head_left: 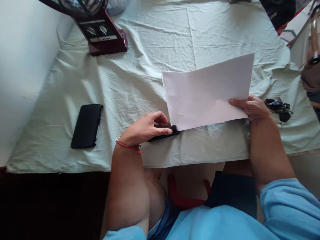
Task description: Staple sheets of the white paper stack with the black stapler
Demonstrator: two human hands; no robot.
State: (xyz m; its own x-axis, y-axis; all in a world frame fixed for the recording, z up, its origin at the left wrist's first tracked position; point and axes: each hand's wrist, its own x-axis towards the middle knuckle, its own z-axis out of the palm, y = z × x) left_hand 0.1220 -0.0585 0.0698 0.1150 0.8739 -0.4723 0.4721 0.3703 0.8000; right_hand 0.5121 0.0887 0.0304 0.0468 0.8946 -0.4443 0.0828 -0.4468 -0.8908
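A white sheet of paper point(207, 90) lies tilted on the pale cloth-covered table point(140, 76). My right hand point(252, 107) grips its lower right corner, thumb on top. My left hand point(146, 128) rests on a small black flat object point(172, 131) that lies at the paper's lower left corner, fingers curled over it. Most of that object is hidden by the hand. A red string bracelet circles my left wrist.
A black phone point(87, 125) lies face down to the left. A dark red fan base point(102, 31) stands at the back left. A bunch of keys point(279, 107) lies just right of my right hand. A white wall runs along the left side.
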